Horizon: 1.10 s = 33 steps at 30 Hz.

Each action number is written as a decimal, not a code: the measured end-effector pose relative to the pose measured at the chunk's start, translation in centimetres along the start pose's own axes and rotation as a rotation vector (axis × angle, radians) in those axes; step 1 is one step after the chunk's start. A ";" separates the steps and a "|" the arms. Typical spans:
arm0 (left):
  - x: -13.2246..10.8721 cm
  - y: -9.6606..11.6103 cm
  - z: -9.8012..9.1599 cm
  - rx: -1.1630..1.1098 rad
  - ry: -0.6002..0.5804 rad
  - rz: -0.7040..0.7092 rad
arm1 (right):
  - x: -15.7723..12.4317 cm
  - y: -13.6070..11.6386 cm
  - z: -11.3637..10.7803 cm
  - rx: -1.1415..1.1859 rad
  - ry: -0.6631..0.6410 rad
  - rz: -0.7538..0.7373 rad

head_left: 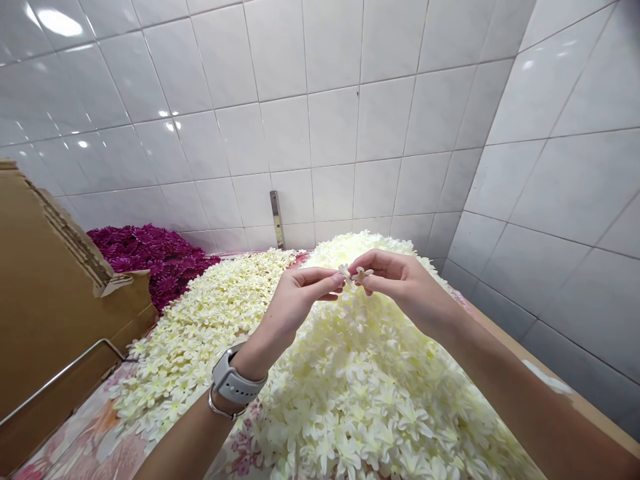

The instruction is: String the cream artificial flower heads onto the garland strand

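Left hand (295, 297) and right hand (400, 283) both pinch one small cream fabric star-shaped flower (356, 273), their grips clenched on it above the heaped soft cream petal pile (360, 387) covering the worktop.

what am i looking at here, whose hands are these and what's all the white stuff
The one picture comes from a camera worn on a person's head, looking forward and down, so the two bare hands are that person's own. The left hand, with a grey watch on its wrist, and the right hand meet in the middle, their fingers pinching a small cream flower. Beneath lie heaps of cream flowers on a flowered cloth. A purple heap lies farther back, a cardboard box stands on the left, and white tiled walls rise behind.
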<state>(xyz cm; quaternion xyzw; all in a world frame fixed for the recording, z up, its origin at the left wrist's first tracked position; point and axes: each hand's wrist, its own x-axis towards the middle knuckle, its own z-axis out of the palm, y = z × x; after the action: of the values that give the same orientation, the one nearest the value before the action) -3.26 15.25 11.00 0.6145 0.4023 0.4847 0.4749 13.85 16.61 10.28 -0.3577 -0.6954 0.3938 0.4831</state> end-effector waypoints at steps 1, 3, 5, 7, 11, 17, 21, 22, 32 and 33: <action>0.0 0.1 0.1 0.008 0.006 -0.003 | 0.0 -0.1 0.0 0.006 0.010 0.003; -0.1 0.2 0.2 0.014 0.021 -0.003 | 0.0 -0.2 0.0 0.035 0.038 0.017; -0.2 0.3 0.2 0.001 0.031 0.009 | 0.0 -0.3 -0.1 0.071 0.061 0.035; -0.1 0.2 0.1 -0.013 0.032 0.020 | 0.0 -0.2 -0.2 0.097 0.066 0.048; -0.1 0.1 0.0 -0.014 0.029 0.018 | 0.0 0.2 -0.6 0.138 0.030 0.070; 0.0 0.0 -0.1 -0.023 0.044 0.021 | -0.1 -0.1 -0.7 0.203 0.011 0.079; 0.0 -0.1 -0.1 -0.032 0.048 0.017 | -0.1 -0.3 -0.6 0.264 0.052 0.081; 0.0 -0.1 -0.1 -0.032 0.049 0.016 | 0.0 -0.3 -0.6 0.266 0.063 0.086; 0.1 -0.1 -0.3 -0.013 0.080 0.024 | 0.3 0.0 -0.8 0.173 0.213 0.151; 0.2 -0.1 -0.4 -0.003 0.089 0.023 | 0.3 -0.1 -0.8 0.142 0.241 0.145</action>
<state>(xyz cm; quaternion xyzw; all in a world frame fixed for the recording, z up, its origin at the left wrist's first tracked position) -3.58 15.51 10.96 0.5961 0.4154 0.5175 0.4519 14.54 17.01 10.63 -0.4167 -0.5753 0.4298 0.5574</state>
